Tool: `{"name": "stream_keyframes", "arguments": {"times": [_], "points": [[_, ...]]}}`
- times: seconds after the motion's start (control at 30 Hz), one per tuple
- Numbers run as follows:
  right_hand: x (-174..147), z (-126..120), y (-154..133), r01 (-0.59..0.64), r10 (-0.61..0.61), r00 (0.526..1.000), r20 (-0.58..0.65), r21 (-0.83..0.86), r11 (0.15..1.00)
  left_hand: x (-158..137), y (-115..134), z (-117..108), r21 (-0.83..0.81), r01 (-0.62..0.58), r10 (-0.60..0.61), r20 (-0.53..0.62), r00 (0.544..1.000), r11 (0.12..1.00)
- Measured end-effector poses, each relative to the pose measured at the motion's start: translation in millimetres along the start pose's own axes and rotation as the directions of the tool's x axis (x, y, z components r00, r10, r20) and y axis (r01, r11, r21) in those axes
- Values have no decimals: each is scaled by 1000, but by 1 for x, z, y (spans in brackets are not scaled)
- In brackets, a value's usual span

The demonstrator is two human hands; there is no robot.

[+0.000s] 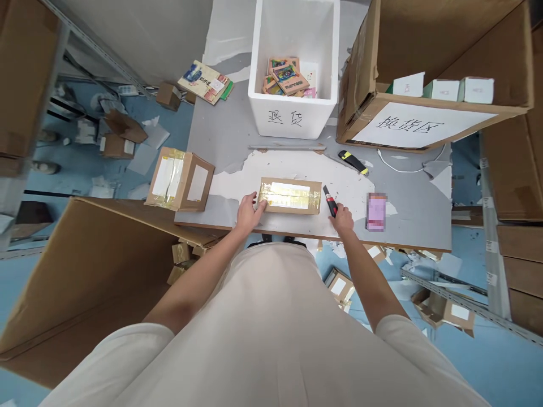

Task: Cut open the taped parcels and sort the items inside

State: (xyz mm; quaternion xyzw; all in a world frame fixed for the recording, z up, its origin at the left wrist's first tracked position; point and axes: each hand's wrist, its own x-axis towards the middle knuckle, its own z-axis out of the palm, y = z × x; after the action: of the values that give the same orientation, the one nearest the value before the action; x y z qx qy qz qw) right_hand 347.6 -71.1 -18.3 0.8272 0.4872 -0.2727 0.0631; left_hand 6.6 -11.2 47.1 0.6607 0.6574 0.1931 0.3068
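Note:
In front of me on the table lies a small taped cardboard box [314,204] with a white label under yellowish tape. My left hand [250,212] rests against the box's left end, its thumb on the near top corner and its fingers around the side. My right hand [341,219] is closed on a red and black box cutter [331,204], just right of the box. The cutter's tip points away from me, and it is apart from the box. A second, yellow and black box cutter [353,162] lies farther back on the right.
A white foam bin [292,118] holding small boxes stands at the back. Right of it is a large open carton [369,121] with white boxes. Another taped box [199,181] sits at the table's left edge, and a pixelated pink item [376,212] lies right. An open carton [85,271] stands lower left.

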Motion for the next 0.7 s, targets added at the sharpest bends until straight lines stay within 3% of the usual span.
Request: {"name": "stream_keyframes", "arguments": {"times": [0.1, 0.17, 0.23, 0.3, 0.33, 0.4, 0.5, 0.57, 0.7], "points": [[1, -18, 4, 85, -84, 996, -14, 87, 993, -11, -2, 2, 128, -249, 263, -111, 958, 960], [-2, -41, 1, 195, -172, 976, -137, 178, 965, -15, -3, 6, 167, -448, 461, -46, 886, 878], [-8, -69, -13, 375, -313, 908, -278, 208, 903, -16, -4, 11, 157, -586, 584, 62, 809, 795], [-17, -96, -40, 582, -524, 795, -305, 143, 801, -15, -7, 18, 145, -642, 629, 126, 767, 753], [-21, -107, -57, 668, -632, 732, -255, 85, 739, -15, -9, 21, 141, -648, 632, 141, 762, 749], [-28, -120, -93, 785, -786, 616, -41, -45, 618, -14, -13, 27, 131, -640, 623, 149, 768, 757], [-32, -122, -136, 861, -822, 504, 266, -236, 451, -15, -18, 33, 107, -624, 609, 142, 781, 774], [-30, -119, -152, 870, -798, 477, 368, -326, 370, -16, -20, 36, 92, -623, 611, 134, 780, 777], [-30, -119, -163, 855, -756, 486, 438, -419, 306, -16, -22, 39, 84, -630, 622, 105, 776, 772]]}}
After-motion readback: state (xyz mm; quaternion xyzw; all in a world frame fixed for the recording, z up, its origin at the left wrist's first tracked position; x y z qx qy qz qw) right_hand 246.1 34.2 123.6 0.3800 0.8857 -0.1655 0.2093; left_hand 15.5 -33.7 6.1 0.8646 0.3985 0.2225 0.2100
